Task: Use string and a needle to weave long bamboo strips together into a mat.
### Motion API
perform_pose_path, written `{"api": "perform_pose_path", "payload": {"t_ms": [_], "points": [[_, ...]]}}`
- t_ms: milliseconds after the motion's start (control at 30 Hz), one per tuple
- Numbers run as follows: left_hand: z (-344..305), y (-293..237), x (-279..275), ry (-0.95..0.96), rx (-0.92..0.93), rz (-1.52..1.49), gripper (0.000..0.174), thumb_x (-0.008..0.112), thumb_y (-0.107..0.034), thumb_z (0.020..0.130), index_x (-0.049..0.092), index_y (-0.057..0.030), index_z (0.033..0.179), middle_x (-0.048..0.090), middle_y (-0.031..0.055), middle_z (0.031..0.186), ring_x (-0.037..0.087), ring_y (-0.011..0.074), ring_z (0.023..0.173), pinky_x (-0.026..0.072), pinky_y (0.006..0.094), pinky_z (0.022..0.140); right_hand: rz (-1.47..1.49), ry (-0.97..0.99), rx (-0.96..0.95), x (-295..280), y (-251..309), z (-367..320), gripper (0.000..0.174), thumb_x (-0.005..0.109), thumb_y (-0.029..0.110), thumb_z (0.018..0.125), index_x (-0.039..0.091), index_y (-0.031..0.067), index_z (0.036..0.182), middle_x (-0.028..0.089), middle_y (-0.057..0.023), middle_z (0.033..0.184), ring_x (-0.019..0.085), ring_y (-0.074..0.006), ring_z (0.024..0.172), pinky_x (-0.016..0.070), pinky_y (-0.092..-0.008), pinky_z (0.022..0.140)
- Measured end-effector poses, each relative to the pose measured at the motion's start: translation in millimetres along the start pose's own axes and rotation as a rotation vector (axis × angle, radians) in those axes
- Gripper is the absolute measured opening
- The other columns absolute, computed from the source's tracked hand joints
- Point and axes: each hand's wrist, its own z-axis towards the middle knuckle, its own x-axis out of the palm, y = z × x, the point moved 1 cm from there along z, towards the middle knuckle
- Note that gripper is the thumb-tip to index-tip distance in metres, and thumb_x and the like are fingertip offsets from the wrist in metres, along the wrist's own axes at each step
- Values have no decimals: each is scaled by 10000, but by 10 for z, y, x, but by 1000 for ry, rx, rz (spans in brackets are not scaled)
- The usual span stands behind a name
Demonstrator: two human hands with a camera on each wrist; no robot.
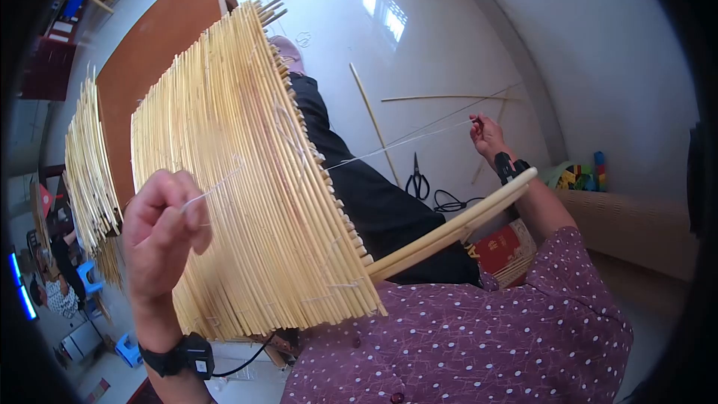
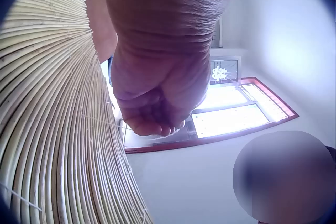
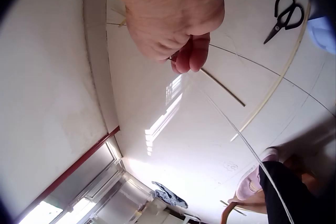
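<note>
A mat of thin pale reed sticks point(image 1: 247, 179) lies across the person's lap, stitched with white string. Above its left part the left hand point(image 1: 166, 228) pinches a thin white string point(image 1: 217, 185) that runs to the mat. In the left wrist view the left hand point(image 2: 157, 82) has curled fingers beside the mat's sticks point(image 2: 63, 103). Off to the right, the right hand point(image 1: 490, 138) grips a long string point(image 1: 419, 135) stretched from the mat's edge. The right wrist view shows the right hand point(image 3: 173, 19) with curled fingers and the string point(image 3: 247, 142) below; a small dark thing at its fingertips is unclear.
Black scissors point(image 1: 418, 179) and loose sticks point(image 1: 366, 101) lie on the floor. Two thick poles point(image 1: 456, 228) jut right from the mat's lower edge. A brown board point(image 1: 161, 30) is behind the mat, with another reed bundle point(image 1: 90, 168) at left. A red box point(image 1: 499, 248) is near the right elbow.
</note>
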Motion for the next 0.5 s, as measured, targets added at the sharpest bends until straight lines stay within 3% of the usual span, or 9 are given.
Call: {"api": "perform_pose_path", "payload": {"t_ms": [167, 367, 500], "points": [[-131, -23, -178, -55, 90, -193, 256, 618, -212, 989, 412, -78, 917, 457, 23, 837, 440, 78, 604, 390, 189, 501, 61, -181, -30, -176, 174, 43, 203, 581, 163, 997, 676, -7, 941, 603, 1, 687, 528, -46, 532, 524, -181, 497], [-117, -306, -75, 81, 292, -430, 214, 558, -135, 1014, 379, -98, 902, 445, 22, 834, 458, 68, 592, 486, 190, 484, 78, -306, -100, -670, 470, 424, 153, 586, 105, 978, 670, -18, 943, 631, -41, 745, 550, -76, 554, 520, -197, 485], [61, -556, -35, 133, 319, -424, 156, 513, -116, 1032, 394, -90, 935, 410, 18, 867, 444, 80, 647, 507, 215, 559, 255, -150, -149, -1112, 488, 939, 102, 592, 85, 977, 606, -15, 966, 654, -108, 830, 650, -160, 693, 609, -266, 632]]}}
